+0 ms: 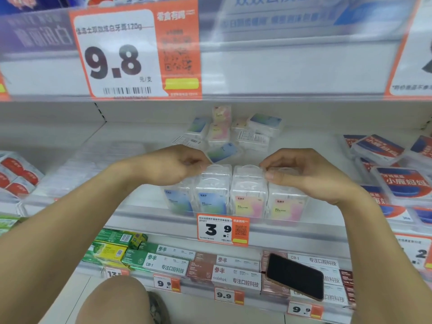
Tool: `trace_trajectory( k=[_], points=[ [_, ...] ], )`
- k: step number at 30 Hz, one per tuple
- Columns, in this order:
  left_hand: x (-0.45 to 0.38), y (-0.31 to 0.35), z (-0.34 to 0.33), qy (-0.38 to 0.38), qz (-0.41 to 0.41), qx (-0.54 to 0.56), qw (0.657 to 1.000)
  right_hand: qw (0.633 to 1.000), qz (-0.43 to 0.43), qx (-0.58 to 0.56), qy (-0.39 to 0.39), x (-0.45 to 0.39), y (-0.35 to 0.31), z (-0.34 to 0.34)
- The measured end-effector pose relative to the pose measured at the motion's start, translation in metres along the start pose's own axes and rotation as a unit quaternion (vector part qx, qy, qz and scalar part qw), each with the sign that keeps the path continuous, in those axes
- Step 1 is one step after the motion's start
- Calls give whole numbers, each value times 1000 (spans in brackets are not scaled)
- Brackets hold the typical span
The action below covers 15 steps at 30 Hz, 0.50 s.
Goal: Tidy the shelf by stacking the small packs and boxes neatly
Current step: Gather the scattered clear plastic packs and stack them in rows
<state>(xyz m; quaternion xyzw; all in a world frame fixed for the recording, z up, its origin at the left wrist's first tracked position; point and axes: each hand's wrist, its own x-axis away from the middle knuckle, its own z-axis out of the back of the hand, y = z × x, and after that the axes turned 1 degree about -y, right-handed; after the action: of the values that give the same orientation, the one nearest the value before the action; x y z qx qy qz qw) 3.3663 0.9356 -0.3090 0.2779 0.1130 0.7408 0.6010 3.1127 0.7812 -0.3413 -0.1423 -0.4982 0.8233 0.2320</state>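
Observation:
Several clear plastic packs stand upright in a row at the front of the middle shelf (145, 206): two with blue labels (211, 197) on the left, two with pink-yellow labels (249, 195) on the right. My left hand (177, 164) pinches the top tabs at the row's left end. My right hand (301, 171) pinches the top of the right-end pack (288, 202). Behind the row, more of the same packs (224, 132) lie jumbled and tilted near the back wall.
Red-and-blue boxed packs (383, 150) are piled at the right, red-labelled packs (16, 174) at the left. On the shelf below lie toothpaste boxes (236, 277) and a black phone (295, 275). An overhead shelf with a 9.8 price tag (117, 54) hangs close above. My knee (114, 302) shows at the bottom.

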Motion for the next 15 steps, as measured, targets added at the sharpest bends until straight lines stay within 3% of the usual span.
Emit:
trace_trajectory(
  k=[10, 12, 15],
  points=[
    [2, 2, 9, -32, 7, -10, 999, 999, -8, -33, -12, 2, -3, 5],
    [0, 5, 18, -3, 21, 27, 999, 997, -20, -56, 41, -4, -4, 13],
    [-22, 13, 30, 129, 25, 85, 988, 982, -39, -2, 183, -40, -1, 33]
  ],
)
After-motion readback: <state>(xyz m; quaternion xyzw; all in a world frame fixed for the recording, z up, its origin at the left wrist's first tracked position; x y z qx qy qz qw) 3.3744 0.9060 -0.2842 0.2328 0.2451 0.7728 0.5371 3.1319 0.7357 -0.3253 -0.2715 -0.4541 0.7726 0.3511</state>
